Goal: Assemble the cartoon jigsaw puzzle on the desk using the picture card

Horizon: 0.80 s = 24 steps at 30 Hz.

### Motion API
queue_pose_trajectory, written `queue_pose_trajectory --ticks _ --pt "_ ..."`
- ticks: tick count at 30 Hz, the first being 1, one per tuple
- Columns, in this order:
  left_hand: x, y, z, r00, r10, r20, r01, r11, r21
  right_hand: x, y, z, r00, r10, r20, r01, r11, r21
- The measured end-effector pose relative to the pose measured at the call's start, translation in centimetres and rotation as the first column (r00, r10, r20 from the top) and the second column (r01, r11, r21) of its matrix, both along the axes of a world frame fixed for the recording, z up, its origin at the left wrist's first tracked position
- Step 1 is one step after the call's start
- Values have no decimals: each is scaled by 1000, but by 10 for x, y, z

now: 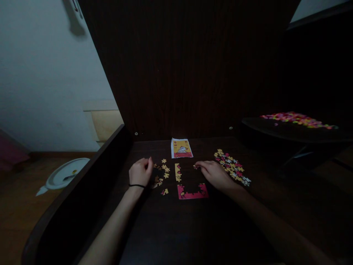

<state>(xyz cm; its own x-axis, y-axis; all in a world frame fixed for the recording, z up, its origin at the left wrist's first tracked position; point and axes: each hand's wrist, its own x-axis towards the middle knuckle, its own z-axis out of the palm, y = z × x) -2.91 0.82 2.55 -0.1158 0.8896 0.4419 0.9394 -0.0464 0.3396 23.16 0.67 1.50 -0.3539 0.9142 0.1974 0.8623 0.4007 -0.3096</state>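
Observation:
My right hand (216, 175) pinches a small jigsaw puzzle piece (196, 167) between thumb and fingertips, just above the dark table. To its left stands a joined strip of yellow puzzle pieces (177, 173). Below lies a joined red puzzle edge (193, 196), shaped like a shallow U. Curled into a loose fist, my left hand (140, 172) rests beside loose yellow puzzle pieces (164, 168), with no piece visible in it. A black band circles the left wrist. Behind the strip lies a reference picture (182, 148) of a white animal on yellow and red.
A heap of mixed loose pieces (230, 165) lies right of my right hand. Further right, a dark shelf (275, 129) carries many small colourful bits (299, 119). A raised side board (82, 180) borders the table's left; a white round object (66, 173) sits beyond it.

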Motion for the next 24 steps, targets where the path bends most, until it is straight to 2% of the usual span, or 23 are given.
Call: queue_pose_trajectory --ticks 3,6,10,14,18,21,24 --pt "-11 4 6 986 157 54 -154 986 -68 0 0 -2 999 -3 33 4 1000 -17" --pt "-16 4 11 973 219 71 -210 970 -120 0 -1 -4 998 -18 56 19 1000 -16" --pt "-16 4 13 969 241 52 -229 959 -166 1 -1 -6 998 -17 58 17 1000 -2" --pt "-14 4 12 979 204 14 -196 958 -210 0 -1 -7 998 -35 57 36 999 -12" --pt "-12 6 9 997 70 -27 -75 955 -289 -2 0 -9 998 -29 49 29 1000 -6" --pt "-12 8 4 991 -135 0 126 923 -362 -2 0 -10 1000 -6 18 6 1000 25" --pt "-11 8 0 934 -354 52 346 857 -381 -3 0 -9 997 22 -75 -14 994 110"
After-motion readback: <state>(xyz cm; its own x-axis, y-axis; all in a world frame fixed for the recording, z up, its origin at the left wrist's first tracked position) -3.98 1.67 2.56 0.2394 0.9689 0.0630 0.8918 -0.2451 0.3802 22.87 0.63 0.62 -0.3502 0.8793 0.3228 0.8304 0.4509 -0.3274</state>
